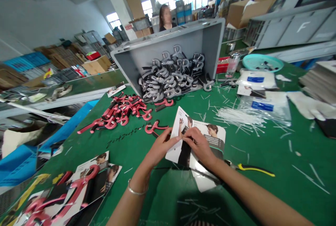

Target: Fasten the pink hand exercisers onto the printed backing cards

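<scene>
White card (179,150) in left fingers (169,142), long axis toward grey bin (213,49).

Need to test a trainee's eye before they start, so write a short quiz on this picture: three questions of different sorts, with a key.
1. Which item are the bare left hand and bare right hand handling?
A) Round turquoise tray
B) Printed white-and-black card
C) Clear plastic bag

2. True or false: the pile of hooked red-and-black pieces lies outside the grey plastic crate.

3. Fill in: the silver-coloured bangle is on the ____ wrist.

Key: 1. B; 2. True; 3. left.
</scene>
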`<state>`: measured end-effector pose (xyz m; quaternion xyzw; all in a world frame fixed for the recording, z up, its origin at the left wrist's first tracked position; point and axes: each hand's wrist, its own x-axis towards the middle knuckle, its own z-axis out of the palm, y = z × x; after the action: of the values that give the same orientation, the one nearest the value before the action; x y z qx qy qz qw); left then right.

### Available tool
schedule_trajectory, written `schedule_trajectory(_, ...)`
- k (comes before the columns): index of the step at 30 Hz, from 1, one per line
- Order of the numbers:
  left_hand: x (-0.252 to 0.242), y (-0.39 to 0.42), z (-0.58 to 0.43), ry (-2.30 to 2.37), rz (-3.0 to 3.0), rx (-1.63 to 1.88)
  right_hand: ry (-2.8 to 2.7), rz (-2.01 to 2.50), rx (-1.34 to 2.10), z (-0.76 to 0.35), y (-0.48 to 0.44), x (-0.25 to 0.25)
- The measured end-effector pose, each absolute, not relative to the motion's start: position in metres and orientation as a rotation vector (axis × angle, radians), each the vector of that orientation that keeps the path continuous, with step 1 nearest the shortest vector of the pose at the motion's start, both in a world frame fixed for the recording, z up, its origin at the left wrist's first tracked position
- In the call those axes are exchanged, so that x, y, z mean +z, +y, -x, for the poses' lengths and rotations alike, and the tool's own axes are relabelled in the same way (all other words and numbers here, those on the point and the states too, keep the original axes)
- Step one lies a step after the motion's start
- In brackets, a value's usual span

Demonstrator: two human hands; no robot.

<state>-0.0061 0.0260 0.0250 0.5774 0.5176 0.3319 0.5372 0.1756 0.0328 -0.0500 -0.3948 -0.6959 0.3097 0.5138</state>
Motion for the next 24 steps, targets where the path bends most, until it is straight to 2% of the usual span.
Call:
schedule_trajectory(6,-0.005,0.019,0.008,1.225,-0.971,0.819,-1.501,1.06,0.694,-0.197,0.017,-0.038)
schedule_trajectory(10,-0.019,0.007,0.009,1.205,-0.794,0.9,-1.548,1.19,0.617,-0.255,0.0,-0.046)
schedule_trajectory(14,-0.02,0.001,-0.002,1.221,-0.809,0.891,-1.7,1.604,0.387,-0.333,0.016,-0.065)
schedule_trajectory(17,-0.024,0.002,-0.022,1.182,-0.874,0.857,-1.793,1.693,0.368,-0.365,0.047,-0.072)
schedule_trajectory(24,-0.053,0.003,-0.052,1.186,-1.069,0.856,-1.887,1.789,0.428,-0.344,0.106,-0.08)
